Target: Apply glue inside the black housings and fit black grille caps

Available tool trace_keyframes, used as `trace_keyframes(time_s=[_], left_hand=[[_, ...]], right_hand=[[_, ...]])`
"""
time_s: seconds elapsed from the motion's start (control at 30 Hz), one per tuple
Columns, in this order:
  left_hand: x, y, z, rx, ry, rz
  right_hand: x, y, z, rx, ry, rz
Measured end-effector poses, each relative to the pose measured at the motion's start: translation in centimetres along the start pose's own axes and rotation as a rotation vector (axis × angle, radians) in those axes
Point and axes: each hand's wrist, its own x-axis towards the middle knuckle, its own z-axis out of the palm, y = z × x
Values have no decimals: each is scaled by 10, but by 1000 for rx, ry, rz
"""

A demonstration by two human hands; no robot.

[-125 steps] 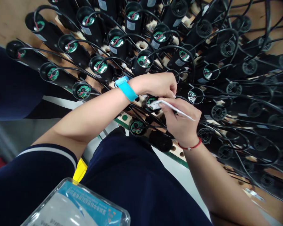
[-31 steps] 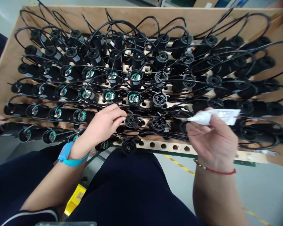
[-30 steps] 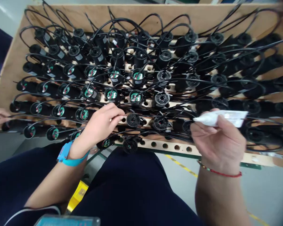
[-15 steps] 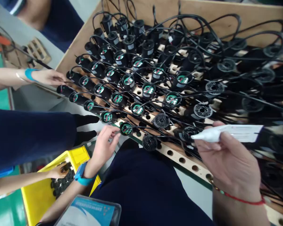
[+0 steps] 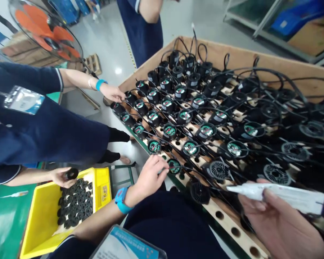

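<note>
My left hand (image 5: 151,175), with a blue wrist strap, has its fingers curled together at the rim of a round black housing (image 5: 174,166). A green circuit board and thin wires show inside that housing; whatever my fingertips pinch, if anything, is hidden. In my right hand (image 5: 282,216) lies a white squeeze tube (image 5: 283,196), gripped between thumb and fingers, its narrow nozzle pointing left above the housings. Below the nozzle sits a housing with a slotted black cover (image 5: 219,169). Another dark slotted cover (image 5: 199,192) is at the front row.
Rows of black housings with looping cables fill a wooden box with a perforated rack (image 5: 235,232). On the left, a co-worker's hand (image 5: 113,92) touches a housing; their other hand (image 5: 63,177) holds a black round part over a yellow bin (image 5: 40,219). An orange-bladed fan (image 5: 52,43) stands behind.
The view has swung up and left, showing more of the co-worker and floor. My left fingers have come to the housing's rim. The co-worker's lower hand has lifted a black part from the bin.
</note>
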Motion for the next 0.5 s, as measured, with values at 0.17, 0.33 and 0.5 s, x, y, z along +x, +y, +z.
trace_keyframes(time_s=[0.17, 0.33, 0.5], left_hand=[[-25, -25, -7, -298, -289, 6], [-26, -64, -4, -493, -693, 123], [-9, -130, 0, -312, -713, 78]], right_hand=[[-1, 13, 25, 132, 32, 61], [-8, 26, 49, 258, -39, 42], [-8, 49, 33, 222, -125, 67]])
